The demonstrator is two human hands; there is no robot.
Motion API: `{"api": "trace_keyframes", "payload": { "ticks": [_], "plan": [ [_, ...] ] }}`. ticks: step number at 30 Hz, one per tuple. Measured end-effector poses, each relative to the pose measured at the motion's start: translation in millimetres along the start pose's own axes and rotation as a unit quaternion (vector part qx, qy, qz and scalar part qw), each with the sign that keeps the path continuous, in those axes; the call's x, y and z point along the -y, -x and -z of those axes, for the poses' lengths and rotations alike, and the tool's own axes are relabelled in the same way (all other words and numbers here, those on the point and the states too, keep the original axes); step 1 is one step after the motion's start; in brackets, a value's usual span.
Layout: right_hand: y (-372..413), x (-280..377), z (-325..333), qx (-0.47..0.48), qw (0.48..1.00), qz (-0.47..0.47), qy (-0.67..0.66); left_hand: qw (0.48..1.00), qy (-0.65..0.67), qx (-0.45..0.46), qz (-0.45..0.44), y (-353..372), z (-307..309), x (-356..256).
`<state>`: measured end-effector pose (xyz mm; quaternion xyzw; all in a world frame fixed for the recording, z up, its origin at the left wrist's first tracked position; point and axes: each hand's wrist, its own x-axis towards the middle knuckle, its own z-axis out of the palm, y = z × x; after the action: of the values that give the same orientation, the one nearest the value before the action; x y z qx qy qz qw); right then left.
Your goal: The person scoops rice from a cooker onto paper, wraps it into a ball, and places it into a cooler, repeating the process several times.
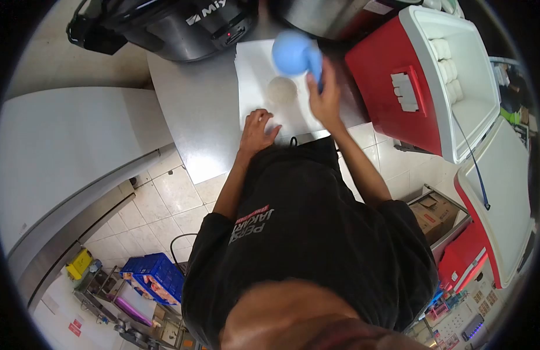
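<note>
My left hand [257, 129] rests flat with spread fingers on the near edge of a stack of white paper sheets [255, 73] on a grey table [191, 111]. A pale round mound [281, 90], possibly rice, sits in the middle of the top sheet. My right hand [325, 96] is closed on the handle of a blue scoop [292, 52]. The scoop is blurred and is held just above and beyond the mound.
A black cooker [188, 23] and a steel pot [322, 14] stand at the table's far edge. An open red cooler [398, 93] with white contents is to the right, with a second one [497, 204] nearer. A cardboard box [436, 213] and a blue crate [156, 277] are on the tiled floor.
</note>
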<state>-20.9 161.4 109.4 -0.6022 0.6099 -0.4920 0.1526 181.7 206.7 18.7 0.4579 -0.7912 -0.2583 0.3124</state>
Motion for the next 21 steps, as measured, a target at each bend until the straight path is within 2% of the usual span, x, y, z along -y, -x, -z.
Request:
{"api": "trace_keyframes", "payload": {
  "ticks": [1,3,4,5,6,7,8,11,12,13,14,15,16,17,19,21],
  "plan": [
    [-20.9,9.7,4.7,-0.042,0.997,-0.013,-0.065,1.000,-0.001,0.003,0.003,3.3,-2.6,-0.9],
    [-70.3,46.5,28.2,-0.080,0.986,0.022,-0.143,0.999,-0.025,0.021,-0.016,2.3,-6.0,3.2],
    [-112.2,76.3,53.7,-0.060,0.990,-0.038,-0.118,0.999,-0.012,0.028,-0.020,-0.3,-9.9,7.2],
    [-132.2,79.3,67.3,-0.034,0.994,-0.058,-0.091,0.999,-0.011,0.027,-0.022,-1.8,-11.9,8.5],
    [-146.8,107.1,71.1,-0.027,0.995,-0.003,-0.092,0.999,-0.012,0.045,-0.020,-2.9,-12.7,9.4],
    [-168.2,102.0,81.1,-0.033,0.999,0.034,-0.026,0.998,-0.014,0.063,-0.018,-3.1,-12.6,9.7],
    [-187.2,98.1,87.7,-0.034,0.998,0.034,-0.026,0.998,-0.014,0.064,-0.018,-4.5,-9.9,7.2],
    [-230.3,87.0,97.9,0.031,0.998,-0.031,-0.039,0.999,0.015,0.050,-0.008,-13.0,-2.1,-0.8],
    [-231.2,83.6,91.9,0.016,0.974,-0.080,-0.212,0.997,0.029,0.066,0.006,-16.0,-2.3,1.5],
    [-229.6,74.2,90.0,0.018,0.974,-0.080,-0.213,0.995,0.043,0.083,0.020,-18.8,-1.5,2.4],
    [-226.3,61.5,89.5,-0.072,0.995,0.065,-0.031,0.995,0.042,0.082,0.021,-21.1,-0.8,2.6],
    [-221.5,52.0,87.3,-0.157,0.953,0.208,0.153,0.995,0.040,0.086,0.034,-24.8,0.8,0.5],
    [-194.6,69.7,82.8,-0.112,0.982,0.150,0.019,0.994,0.039,0.093,0.048,-26.0,2.4,-2.0],
    [-163.0,88.1,78.9,-0.066,0.987,0.085,-0.115,0.993,0.040,0.097,0.051,-26.7,4.4,-3.5],
    [-116.7,51.4,69.7,0.080,0.988,0.123,0.045,0.991,0.050,0.099,0.068,-34.5,9.5,-5.2],
    [-67.2,11.1,53.5,0.340,0.931,0.127,0.029,0.987,0.056,0.115,0.093,-41.2,16.7,-9.0]
  ]
}}
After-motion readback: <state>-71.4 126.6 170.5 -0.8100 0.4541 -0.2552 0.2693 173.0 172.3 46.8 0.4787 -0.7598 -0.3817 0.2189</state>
